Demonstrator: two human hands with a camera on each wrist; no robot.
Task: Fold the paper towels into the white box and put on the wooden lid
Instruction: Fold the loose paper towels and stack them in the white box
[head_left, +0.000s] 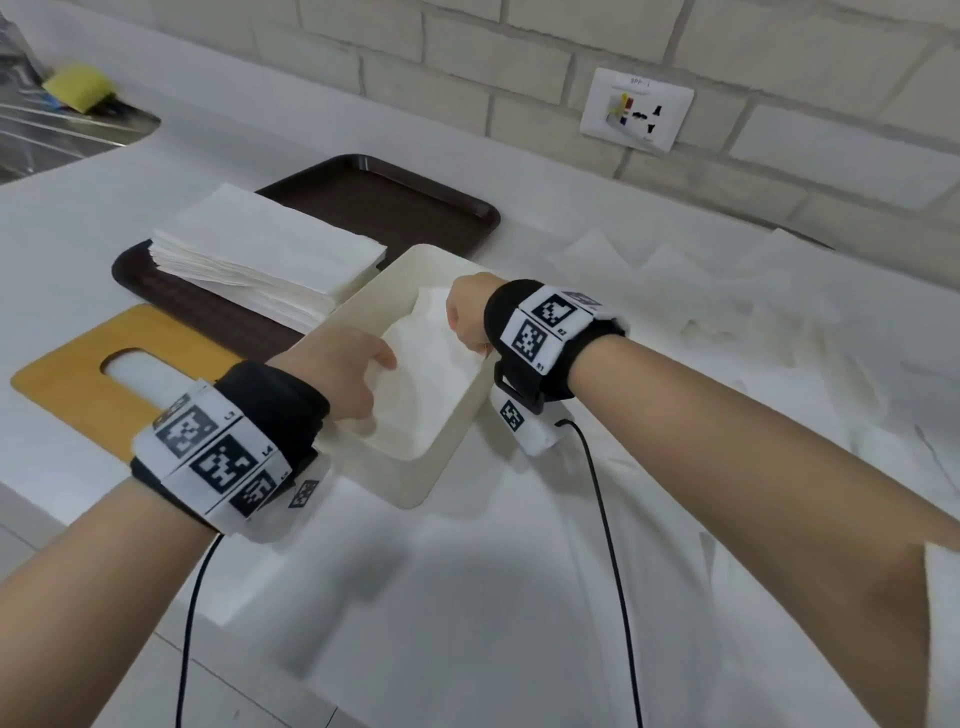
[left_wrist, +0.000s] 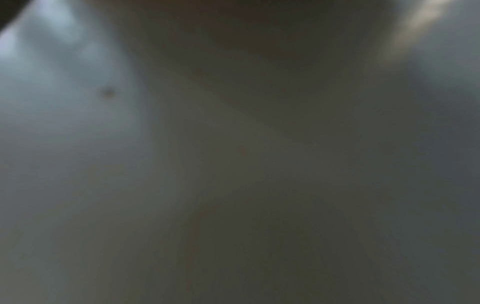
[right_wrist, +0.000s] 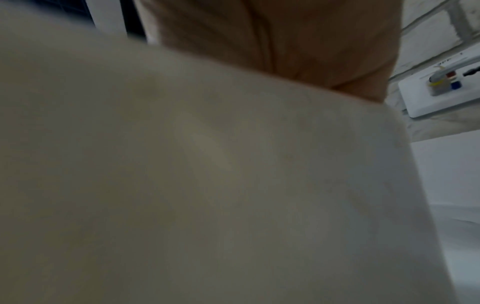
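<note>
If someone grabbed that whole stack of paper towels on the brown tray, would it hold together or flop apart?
The stack of paper towels would probably sag at its ends, since its thin sheets look soft. Its loose layered edges suggest that sheets could slide off. It likely weighs little.

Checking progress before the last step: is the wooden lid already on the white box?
No, the wooden lid lies flat on the counter left of the white box, which stands open with both hands inside.
</note>
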